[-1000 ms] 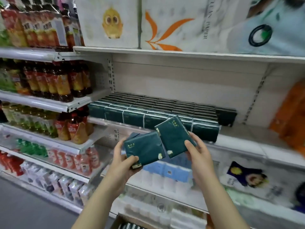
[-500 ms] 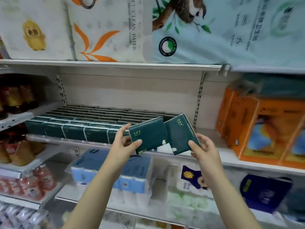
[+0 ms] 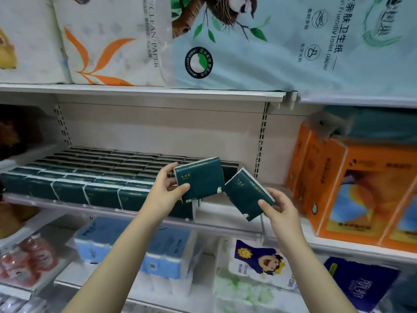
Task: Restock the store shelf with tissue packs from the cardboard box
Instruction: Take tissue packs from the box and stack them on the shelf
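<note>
My left hand (image 3: 165,192) grips a dark green tissue pack (image 3: 199,179) by its left edge, held upright in front of the middle shelf (image 3: 112,213). My right hand (image 3: 278,207) pinches a second dark green tissue pack (image 3: 247,195), tilted, just right of the first. Both packs hover at the right end of the rows of stocked green tissue packs (image 3: 90,177), above a bare strip of shelf beside them. The cardboard box is out of view.
Orange tissue boxes (image 3: 352,195) stand to the right on the same shelf. Large toilet paper bags (image 3: 248,41) fill the shelf above. Blue tissue bundles (image 3: 135,251) and other paper packs (image 3: 261,263) lie on the shelf below. Bottled drinks (image 3: 24,263) are at the left.
The view has swung right along the shelf and closer. Both hands carried their packs toward the right end of the stocked rows, and the two packs have spread apart.
</note>
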`<state>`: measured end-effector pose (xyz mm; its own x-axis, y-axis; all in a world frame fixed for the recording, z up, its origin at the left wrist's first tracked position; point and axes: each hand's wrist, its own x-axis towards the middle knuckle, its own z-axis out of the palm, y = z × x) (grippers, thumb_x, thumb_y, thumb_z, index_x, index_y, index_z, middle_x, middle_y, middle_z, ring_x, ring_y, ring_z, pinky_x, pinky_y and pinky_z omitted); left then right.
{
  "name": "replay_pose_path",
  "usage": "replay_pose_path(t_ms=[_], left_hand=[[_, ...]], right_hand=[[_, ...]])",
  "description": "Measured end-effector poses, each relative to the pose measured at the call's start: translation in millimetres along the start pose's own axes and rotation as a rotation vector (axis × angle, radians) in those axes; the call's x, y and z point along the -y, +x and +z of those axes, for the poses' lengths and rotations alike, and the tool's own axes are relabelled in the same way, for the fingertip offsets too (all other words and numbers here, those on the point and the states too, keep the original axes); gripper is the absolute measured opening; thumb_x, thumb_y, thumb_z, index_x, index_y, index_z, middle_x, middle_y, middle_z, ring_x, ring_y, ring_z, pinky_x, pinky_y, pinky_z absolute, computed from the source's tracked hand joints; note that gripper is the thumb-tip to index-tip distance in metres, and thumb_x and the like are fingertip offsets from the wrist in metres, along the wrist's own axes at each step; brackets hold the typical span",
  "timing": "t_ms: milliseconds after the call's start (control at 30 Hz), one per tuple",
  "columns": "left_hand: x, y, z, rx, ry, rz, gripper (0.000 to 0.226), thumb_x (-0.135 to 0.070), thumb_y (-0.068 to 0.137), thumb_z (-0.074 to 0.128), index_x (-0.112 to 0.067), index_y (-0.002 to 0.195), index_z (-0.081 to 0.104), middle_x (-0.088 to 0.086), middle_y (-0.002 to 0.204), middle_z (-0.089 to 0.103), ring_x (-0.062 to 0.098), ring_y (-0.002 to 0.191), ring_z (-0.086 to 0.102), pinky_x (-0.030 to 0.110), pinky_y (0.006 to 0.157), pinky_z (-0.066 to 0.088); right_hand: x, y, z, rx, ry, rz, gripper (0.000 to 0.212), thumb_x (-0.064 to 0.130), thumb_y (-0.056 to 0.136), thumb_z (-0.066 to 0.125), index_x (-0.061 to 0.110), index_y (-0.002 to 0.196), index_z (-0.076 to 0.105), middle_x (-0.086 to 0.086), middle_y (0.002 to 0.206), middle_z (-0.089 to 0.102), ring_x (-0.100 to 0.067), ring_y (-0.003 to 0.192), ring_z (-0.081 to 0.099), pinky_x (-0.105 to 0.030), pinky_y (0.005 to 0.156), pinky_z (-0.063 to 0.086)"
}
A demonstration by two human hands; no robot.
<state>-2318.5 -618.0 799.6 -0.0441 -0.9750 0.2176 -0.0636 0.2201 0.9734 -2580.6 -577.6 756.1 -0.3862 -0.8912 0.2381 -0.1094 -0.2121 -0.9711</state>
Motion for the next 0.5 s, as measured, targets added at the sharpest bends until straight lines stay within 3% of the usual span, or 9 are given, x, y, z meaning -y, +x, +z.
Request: replay_pose_path(t_ms=[133,267,367,500], left_hand=[[4,37,-4,-0.009,-0.001,0.008,0.052,-0.009,0.093,0.061,-0.033,0.134,0.039,0.003,0.114,0.065,0.014,0.106,0.061,0.016,0.071,0.047],[8,78,-16,0.02,0.027,0.034,0.046,-0.011,0.094,0.06,-0.03,0.13,0.041,0.001,0.111,0.067,0.013,0.103,0.064,0.013,0.068,0.049],[13,103,-26,0.027,0.01,0.037,0.048,-0.009,0.094,0.061,-0.034,0.13,0.04,-0.005,0.104,0.065,0.006,0.095,0.063,0.009,0.059,0.049],[20,133,-41,0.048,0.026,0.036,0.052,-0.008,0.092,0.062,-0.033,0.133,0.041,-0.001,0.11,0.066,0.011,0.099,0.064,0.018,0.07,0.05]], right_hand=[[-10,41,22,0.03,-0.177,-0.013,0.029,0.006,0.091,0.064,0.021,0.115,0.06,0.008,0.105,0.064,0.0,0.091,0.058,-0.009,0.063,0.045],[-24,86,57,0.034,-0.308,0.002,0.036,0.009,0.091,0.064,0.02,0.126,0.058,0.001,0.11,0.061,-0.015,0.096,0.059,-0.025,0.077,0.051],[-39,116,82,0.0,-0.361,-0.029,0.039,0.003,0.09,0.064,0.017,0.126,0.058,0.0,0.119,0.056,-0.016,0.1,0.053,-0.024,0.083,0.044],[-58,140,108,-0.047,-0.418,-0.022,0.038,0.004,0.089,0.065,0.012,0.126,0.056,-0.003,0.12,0.058,-0.02,0.106,0.057,-0.026,0.089,0.045]])
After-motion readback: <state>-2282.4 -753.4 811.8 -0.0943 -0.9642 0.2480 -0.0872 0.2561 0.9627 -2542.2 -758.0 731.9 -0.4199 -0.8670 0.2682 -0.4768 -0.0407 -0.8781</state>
